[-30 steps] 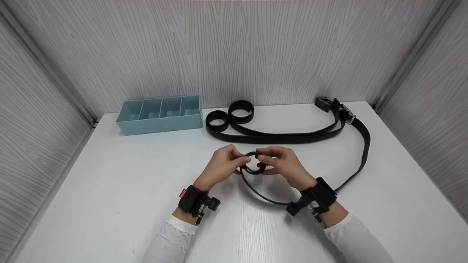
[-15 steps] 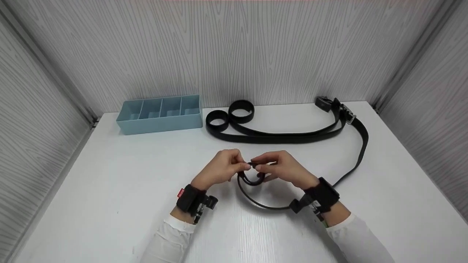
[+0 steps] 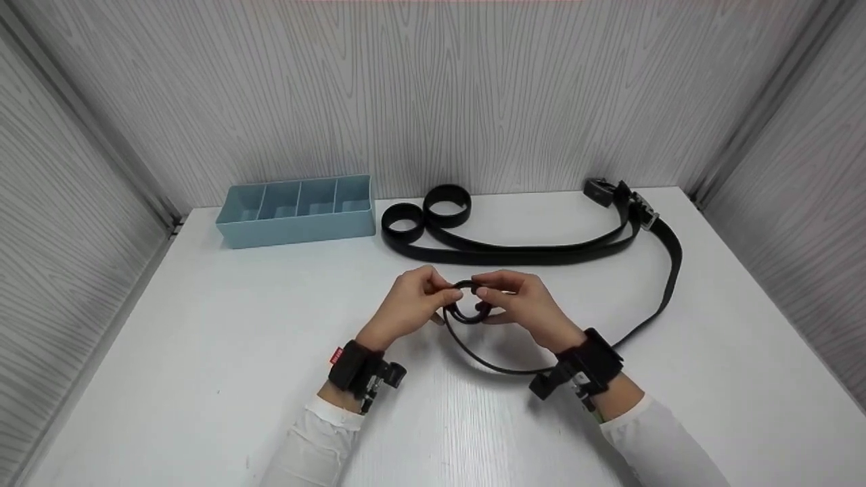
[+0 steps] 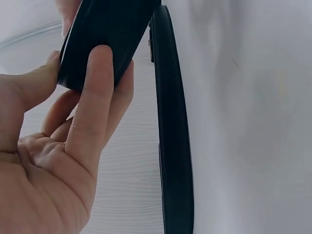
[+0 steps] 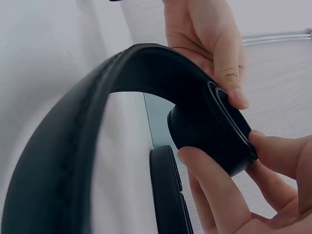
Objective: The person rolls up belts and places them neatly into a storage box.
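Two hands meet mid-counter (image 3: 203,338): left hand (image 3: 409,308) and right hand (image 3: 524,304) both pinch the rolled belt coil (image 3: 468,308), bare counter on either side. Wrist views alone show fingertips (image 5: 234,95) clamped on its edge.

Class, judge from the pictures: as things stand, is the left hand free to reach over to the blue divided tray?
Probably not yet. The left hand pinches the belt coil together with the right hand. The table up to the tray looks bare.
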Available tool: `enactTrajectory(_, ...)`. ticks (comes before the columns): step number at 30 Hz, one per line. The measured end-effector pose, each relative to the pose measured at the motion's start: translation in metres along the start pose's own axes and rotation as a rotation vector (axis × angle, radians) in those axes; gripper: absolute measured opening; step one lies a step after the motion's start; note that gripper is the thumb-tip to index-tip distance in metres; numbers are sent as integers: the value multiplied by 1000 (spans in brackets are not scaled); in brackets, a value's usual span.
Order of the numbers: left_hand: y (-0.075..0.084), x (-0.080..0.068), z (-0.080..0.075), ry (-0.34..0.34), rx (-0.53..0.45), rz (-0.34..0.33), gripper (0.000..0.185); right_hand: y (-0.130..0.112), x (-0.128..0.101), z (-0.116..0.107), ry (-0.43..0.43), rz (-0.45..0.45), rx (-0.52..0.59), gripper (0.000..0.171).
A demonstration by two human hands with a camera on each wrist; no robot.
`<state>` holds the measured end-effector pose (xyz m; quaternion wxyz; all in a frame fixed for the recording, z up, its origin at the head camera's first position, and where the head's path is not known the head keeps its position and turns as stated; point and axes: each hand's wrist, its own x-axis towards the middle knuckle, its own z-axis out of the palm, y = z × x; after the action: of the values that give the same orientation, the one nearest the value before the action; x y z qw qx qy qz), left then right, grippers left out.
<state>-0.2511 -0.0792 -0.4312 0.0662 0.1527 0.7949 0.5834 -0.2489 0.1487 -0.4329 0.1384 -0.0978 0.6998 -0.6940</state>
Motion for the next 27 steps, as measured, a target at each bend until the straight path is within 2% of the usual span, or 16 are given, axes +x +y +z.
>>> enactTrajectory(4,2,-1,-2,-33,23,22,14,0,-1,-3,-73,9,-36,39)
enactTrajectory(9,3,-4,-4,-124,76,25,11,-2,-1,-9,-189,15,-191,45)
enactTrajectory(12,1,-4,-4,-164,94,15,12,-2,-1,-9,-216,20,-246,44)
enactTrajectory(15,-1,-3,-2,-159,82,-2,14,-1,-1,-8,-194,27,-216,42)
enactTrajectory(23,-2,0,-1,-47,-12,-52,23,-1,0,-3,-47,6,-15,40)
enactTrajectory(27,-1,1,-1,-38,-26,-52,20,-1,0,-3,-31,6,8,42)
